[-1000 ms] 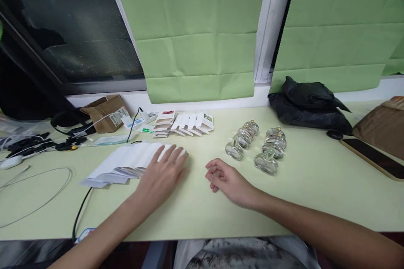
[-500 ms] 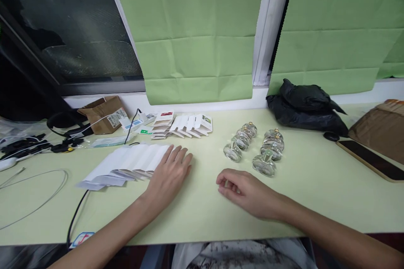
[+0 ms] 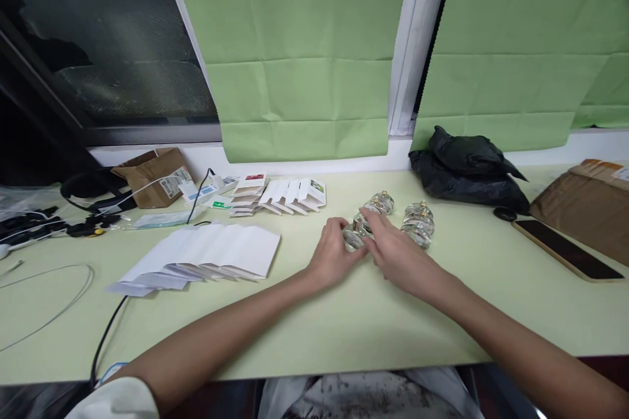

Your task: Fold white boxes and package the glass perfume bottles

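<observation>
Both hands meet over the middle of the pale green, matte bench (image 3: 314, 334), at the near end of two short rows of small round glass bottles (image 3: 417, 226) with gold-coloured caps. The left hand (image 3: 334, 255) is curled loosely, its fingertips against the nearest bottle (image 3: 351, 239), a squat clear glass piece that glints; whether it truly grips the bottle I cannot tell. The right hand (image 3: 393, 252) lies just beside it, fingers stretched forward and slightly spread over the same near bottles, touching or nearly touching them, with nothing plainly closed in it. The bottle rows run away from the front edge toward the back edge, the right-hand row standing free of both hands. To the left of the hands, a fan of flat white paper sheets (image 3: 211, 255), smooth and sharp-cornered, overlaps like shingles. Beyond it, nearer the back edge, sits a spread of small white folded cards (image 3: 287, 193) with coloured printing. At the back left corner lies a crumpled brown cardboard box (image 3: 154, 173) with a label, among black cables. Toward the back right is a bunched, glossy black plastic bag (image 3: 466, 167), and at the right edge a flat dark phone (image 3: 565, 250) beside a brown paper parcel (image 3: 587, 200).
</observation>
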{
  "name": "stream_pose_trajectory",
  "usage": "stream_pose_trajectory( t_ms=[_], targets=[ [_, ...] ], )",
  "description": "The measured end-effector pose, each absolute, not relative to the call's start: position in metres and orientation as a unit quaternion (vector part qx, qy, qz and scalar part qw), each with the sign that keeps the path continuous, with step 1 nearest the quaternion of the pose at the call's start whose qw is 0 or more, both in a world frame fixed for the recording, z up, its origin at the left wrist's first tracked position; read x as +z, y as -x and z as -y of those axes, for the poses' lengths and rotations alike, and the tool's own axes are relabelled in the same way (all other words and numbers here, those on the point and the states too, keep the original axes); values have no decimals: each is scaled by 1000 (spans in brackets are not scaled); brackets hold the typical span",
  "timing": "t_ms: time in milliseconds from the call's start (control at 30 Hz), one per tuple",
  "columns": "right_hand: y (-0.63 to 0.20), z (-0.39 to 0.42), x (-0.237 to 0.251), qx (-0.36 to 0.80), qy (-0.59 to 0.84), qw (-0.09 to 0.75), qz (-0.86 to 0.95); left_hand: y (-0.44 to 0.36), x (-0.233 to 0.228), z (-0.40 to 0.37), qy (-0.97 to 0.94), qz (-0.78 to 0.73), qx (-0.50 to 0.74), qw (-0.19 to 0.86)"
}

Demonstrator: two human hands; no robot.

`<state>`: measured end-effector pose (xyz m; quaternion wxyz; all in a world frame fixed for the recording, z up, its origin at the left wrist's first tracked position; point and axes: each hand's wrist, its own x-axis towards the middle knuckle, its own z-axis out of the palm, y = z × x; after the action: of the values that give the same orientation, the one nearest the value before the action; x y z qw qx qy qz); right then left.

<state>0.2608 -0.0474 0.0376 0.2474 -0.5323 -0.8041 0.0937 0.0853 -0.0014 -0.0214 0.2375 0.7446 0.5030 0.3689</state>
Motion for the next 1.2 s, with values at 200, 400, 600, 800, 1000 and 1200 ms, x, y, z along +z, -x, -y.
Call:
stream_pose_trajectory(
  t_ms=[200, 400, 600, 800, 1000, 1200],
  targets=[
    [-243, 23, 36, 95, 532, 215, 814, -67, -21, 9, -756, -487, 371, 232],
    [-230, 29, 22, 144, 486, 317, 801, -33, -21, 21, -769, -460, 384, 221],
    [-221, 36, 13, 240, 459, 380, 766, -8, -18, 34, -797, -442, 387, 139],
    [-213, 47, 7, 278, 440, 435, 735, 2, -17, 44, -797, -437, 406, 98],
    [-226, 48, 13, 231, 446, 506, 702, 1, -15, 43, -772, -449, 430, 132],
    [-228, 42, 3, 171, 431, 310, 830, 0, -10, 27, -694, -484, 489, 212]
  ],
)
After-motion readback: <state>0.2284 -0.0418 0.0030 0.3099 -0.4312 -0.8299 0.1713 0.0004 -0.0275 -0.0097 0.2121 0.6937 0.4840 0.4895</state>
